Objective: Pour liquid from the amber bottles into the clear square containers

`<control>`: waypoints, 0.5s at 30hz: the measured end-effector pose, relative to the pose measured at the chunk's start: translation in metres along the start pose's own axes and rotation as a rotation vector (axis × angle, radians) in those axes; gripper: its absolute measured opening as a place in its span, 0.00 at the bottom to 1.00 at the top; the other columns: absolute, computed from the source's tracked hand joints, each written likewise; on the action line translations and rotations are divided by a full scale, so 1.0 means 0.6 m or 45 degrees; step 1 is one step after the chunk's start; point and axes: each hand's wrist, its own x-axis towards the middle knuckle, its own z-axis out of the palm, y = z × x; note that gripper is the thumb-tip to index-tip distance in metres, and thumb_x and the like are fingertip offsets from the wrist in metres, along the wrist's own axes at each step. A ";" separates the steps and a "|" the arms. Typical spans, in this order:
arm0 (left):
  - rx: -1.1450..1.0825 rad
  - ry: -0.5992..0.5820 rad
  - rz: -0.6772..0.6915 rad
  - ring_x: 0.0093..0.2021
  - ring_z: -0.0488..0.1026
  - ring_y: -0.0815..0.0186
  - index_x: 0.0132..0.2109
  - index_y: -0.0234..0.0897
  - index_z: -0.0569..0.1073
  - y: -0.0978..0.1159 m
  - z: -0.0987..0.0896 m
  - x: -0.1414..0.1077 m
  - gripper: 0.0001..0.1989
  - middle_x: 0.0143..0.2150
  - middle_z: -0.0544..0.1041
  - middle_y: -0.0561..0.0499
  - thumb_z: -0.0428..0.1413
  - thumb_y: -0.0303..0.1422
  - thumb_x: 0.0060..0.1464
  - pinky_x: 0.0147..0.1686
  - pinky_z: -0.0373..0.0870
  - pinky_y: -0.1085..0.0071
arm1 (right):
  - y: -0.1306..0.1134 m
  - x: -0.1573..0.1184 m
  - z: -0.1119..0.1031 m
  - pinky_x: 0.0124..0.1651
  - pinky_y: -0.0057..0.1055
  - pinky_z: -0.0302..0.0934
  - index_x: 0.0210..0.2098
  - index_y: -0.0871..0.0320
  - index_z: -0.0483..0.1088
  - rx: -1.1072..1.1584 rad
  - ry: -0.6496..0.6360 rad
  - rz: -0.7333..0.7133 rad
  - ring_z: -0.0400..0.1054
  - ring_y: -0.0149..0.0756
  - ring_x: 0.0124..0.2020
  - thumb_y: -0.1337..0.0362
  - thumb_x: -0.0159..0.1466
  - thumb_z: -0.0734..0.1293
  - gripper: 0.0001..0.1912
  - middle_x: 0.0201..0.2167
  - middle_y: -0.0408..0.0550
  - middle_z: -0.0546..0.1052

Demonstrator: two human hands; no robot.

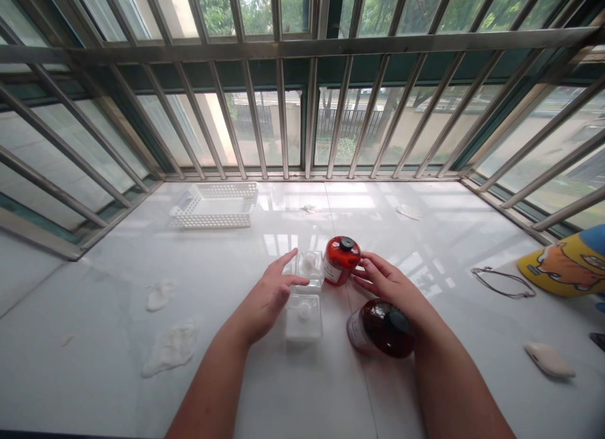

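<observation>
The far edge of the white polished table (265, 395) ends at a window frame with steel security bars (283, 111). A white plastic basket (213, 206) stands near that edge at far left. The left hand (267, 294) is positioned with its grip spread, fingertips just beside a clear square container (309, 267) holding white contents. A second clear square container (303, 319) stands directly nearer the person, almost touching the first. The right hand (385, 281) has its fingers against the side of an upright red bottle (341, 259) with a black cap; whether that grip is pinching cannot be determined. A dark brown bottle (380, 329) lies on its side just below the right hand. Both bottles carry pale labels; the writing is too small to read.
</observation>
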 end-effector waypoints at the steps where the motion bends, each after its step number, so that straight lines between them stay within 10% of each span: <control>1: 0.005 0.008 0.003 0.84 0.49 0.34 0.61 0.49 0.86 -0.001 0.000 0.000 0.45 0.86 0.51 0.52 0.39 0.72 0.66 0.81 0.49 0.35 | 0.002 0.001 0.001 0.76 0.59 0.65 0.58 0.45 0.80 0.014 -0.026 0.009 0.77 0.55 0.66 0.32 0.67 0.74 0.31 0.63 0.52 0.82; 9: 0.124 0.105 0.042 0.84 0.48 0.35 0.57 0.48 0.87 -0.008 -0.007 0.002 0.42 0.86 0.52 0.51 0.41 0.70 0.68 0.81 0.49 0.36 | 0.018 0.014 0.005 0.77 0.60 0.62 0.59 0.49 0.80 0.140 -0.307 0.155 0.71 0.56 0.72 0.29 0.68 0.70 0.36 0.67 0.58 0.80; 15: 0.155 0.145 0.050 0.84 0.49 0.37 0.56 0.47 0.87 -0.008 -0.013 0.002 0.42 0.86 0.53 0.49 0.41 0.70 0.69 0.81 0.49 0.37 | 0.004 -0.003 -0.001 0.72 0.56 0.69 0.58 0.51 0.79 0.077 -0.086 -0.057 0.74 0.55 0.69 0.28 0.71 0.65 0.36 0.63 0.59 0.81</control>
